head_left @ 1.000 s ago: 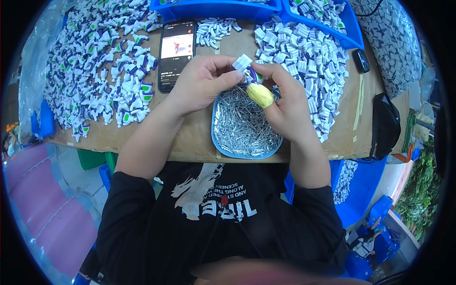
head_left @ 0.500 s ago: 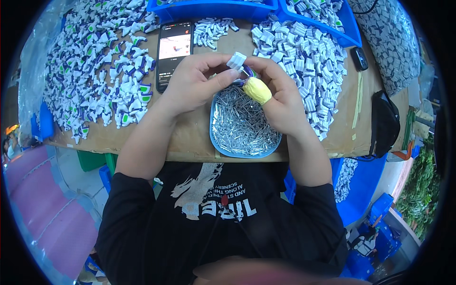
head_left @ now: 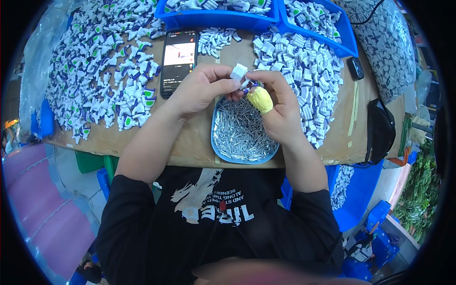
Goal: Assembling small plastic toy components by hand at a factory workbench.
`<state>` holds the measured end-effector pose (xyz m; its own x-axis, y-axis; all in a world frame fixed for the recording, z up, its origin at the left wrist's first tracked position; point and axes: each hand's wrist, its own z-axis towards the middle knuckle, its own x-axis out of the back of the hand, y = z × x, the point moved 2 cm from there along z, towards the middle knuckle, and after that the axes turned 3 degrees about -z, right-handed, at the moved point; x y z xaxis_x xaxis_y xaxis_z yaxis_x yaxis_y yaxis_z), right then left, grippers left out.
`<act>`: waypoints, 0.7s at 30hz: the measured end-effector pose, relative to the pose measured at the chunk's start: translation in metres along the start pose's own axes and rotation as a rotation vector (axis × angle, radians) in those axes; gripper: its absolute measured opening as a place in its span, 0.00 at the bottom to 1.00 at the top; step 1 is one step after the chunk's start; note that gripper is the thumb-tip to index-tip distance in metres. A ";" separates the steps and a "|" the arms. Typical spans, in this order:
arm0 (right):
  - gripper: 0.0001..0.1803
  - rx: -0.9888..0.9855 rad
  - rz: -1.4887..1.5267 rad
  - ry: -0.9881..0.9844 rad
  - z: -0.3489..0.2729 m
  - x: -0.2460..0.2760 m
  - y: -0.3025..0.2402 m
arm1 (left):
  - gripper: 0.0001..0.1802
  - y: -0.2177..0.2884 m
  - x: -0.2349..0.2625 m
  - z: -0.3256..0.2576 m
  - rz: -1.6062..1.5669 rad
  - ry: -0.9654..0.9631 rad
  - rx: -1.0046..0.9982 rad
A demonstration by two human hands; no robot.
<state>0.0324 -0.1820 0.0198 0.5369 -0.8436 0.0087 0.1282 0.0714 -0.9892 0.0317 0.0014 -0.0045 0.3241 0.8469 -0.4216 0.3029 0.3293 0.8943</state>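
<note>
My left hand [head_left: 202, 90] pinches a small white plastic part [head_left: 238, 72] between thumb and fingers. My right hand [head_left: 278, 107] meets it from the right, fingertips on the same part; its thumb wears a yellow wrap [head_left: 260, 99]. Both hands hover over the far end of a blue oval tray [head_left: 219, 147] filled with thin silver metal pins [head_left: 240, 133]. What sits between the right fingertips is too small to tell.
A black phone [head_left: 179, 59] with a lit screen lies beyond my left hand. White, blue and green plastic parts [head_left: 109, 80] cover the cardboard-topped table at left; white ribbed parts [head_left: 308, 66] are heaped at right. Blue bins [head_left: 223, 19] stand at the back. A black pouch [head_left: 380, 128] lies far right.
Both hands have lifted slightly away from me with the white part, still joined over the tray. The part has turned a little between the fingers.
</note>
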 end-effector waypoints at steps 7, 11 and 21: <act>0.19 -0.027 0.175 0.052 0.000 -0.002 0.003 | 0.12 0.007 0.002 -0.004 -0.048 -0.132 0.194; 0.18 -0.068 0.257 -0.072 -0.001 0.001 0.001 | 0.12 0.010 0.002 -0.006 -0.048 -0.190 0.218; 0.21 -0.085 0.404 -0.120 -0.002 0.003 0.003 | 0.12 0.001 0.002 -0.006 -0.187 -0.330 0.184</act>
<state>0.0332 -0.1856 0.0162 0.6235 -0.6889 -0.3696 -0.1782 0.3351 -0.9252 0.0273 0.0055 -0.0037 0.5090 0.5902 -0.6265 0.5290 0.3597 0.7686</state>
